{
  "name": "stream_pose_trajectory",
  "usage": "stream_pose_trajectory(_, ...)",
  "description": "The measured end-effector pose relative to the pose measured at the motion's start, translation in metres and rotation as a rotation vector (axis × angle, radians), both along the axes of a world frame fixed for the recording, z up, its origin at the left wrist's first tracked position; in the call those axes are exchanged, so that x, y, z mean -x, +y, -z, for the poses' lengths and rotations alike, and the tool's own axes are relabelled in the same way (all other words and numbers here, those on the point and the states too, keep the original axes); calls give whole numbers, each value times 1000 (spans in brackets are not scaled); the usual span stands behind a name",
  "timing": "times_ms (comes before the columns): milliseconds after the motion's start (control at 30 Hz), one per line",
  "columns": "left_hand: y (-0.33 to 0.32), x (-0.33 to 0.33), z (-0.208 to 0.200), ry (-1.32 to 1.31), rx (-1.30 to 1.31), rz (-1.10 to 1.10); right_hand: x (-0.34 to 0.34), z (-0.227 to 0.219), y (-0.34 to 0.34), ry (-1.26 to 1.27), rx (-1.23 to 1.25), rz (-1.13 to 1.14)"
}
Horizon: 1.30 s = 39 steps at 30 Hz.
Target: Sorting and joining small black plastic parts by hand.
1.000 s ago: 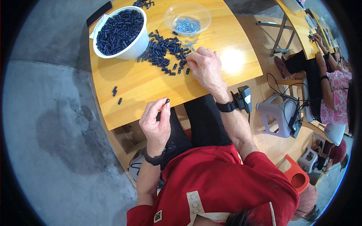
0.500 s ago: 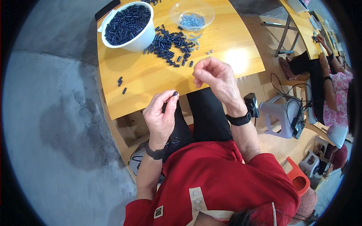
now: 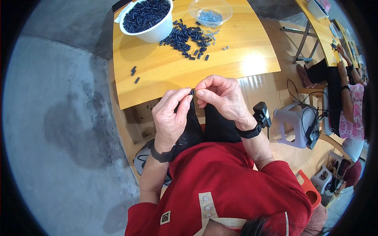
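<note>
My left hand (image 3: 170, 114) pinches a small black tubular piece (image 3: 192, 93) between thumb and fingertips, just off the table's near edge and above my lap. Against the end of that piece, the thumb and forefinger of my right hand (image 3: 225, 98) are pressed together. Whatever sits between those right fingertips is too small to make out. Beyond my hands, a loose pile of similar black pieces (image 3: 182, 38) lies on the table, with a few small silvery parts (image 3: 226, 48) at its right side.
On the yellow wooden table (image 3: 157, 84) stand a white tub (image 3: 159, 33) full of black pieces and a clear bowl (image 3: 225, 19) holding silvery parts. Three black pieces (image 3: 134, 71) lie apart at left. A plastic stool (image 3: 293, 122), cables and another person (image 3: 346, 86) are at right.
My right hand has come down and left to meet the black piece in my left hand. The left hand has shifted slightly right, and the table appears slightly higher and farther right.
</note>
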<state>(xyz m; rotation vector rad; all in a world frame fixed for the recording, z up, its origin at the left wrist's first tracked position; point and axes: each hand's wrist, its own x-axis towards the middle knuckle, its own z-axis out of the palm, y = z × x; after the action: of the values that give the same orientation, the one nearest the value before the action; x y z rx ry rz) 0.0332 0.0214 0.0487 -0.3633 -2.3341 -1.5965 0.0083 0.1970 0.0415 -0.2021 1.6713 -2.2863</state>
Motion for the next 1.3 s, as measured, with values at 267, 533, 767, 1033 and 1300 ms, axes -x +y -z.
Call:
stream_pose_trajectory(267,2,-1,-10,57,100,-11,-5,0,-1,23,46,29)
stream_pose_trajectory(533,2,-3,-10,57,99,-1,-7,1,-1,24,142,16)
stream_pose_trajectory(767,4,-4,-9,72,130,-6,-8,-2,-1,38,24,18)
stream_pose_trajectory(1033,-4,-4,-6,148,159,144,5,11,8,-198,217,-229)
stream_pose_trajectory(1300,-16,-4,8,5,70,79,15,32,-8,-343,331,-380)
